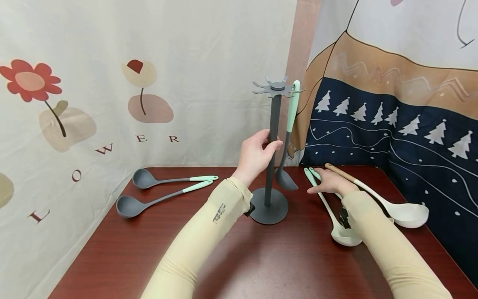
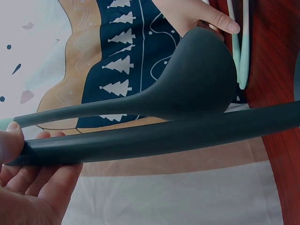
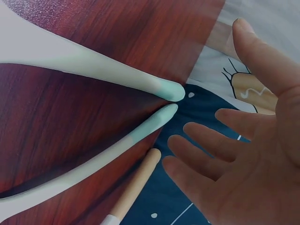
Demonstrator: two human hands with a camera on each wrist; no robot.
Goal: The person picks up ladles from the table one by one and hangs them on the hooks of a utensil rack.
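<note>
My left hand (image 1: 255,155) grips the post of a dark grey utensil stand (image 1: 275,120), which has a round base and a ring of hooks on top. From a right-hand hook hangs a grey ladle (image 1: 286,180) with a mint-green handle; its bowl lies close beside the post in the left wrist view. My right hand (image 1: 332,182) hovers at the back right with fingers spread, holding nothing. Below it are a white ladle (image 1: 345,237) with a mint-green handle end and a second mint-tipped white utensil (image 3: 154,119), its far part hidden under my arm in the head view.
A white ladle (image 1: 410,215) with a wooden handle lies along the right edge. Two grey utensils with mint handles, one behind (image 1: 143,178) and one in front (image 1: 129,206), lie at the left. Printed curtains (image 1: 209,83) hang right behind the table (image 1: 112,257).
</note>
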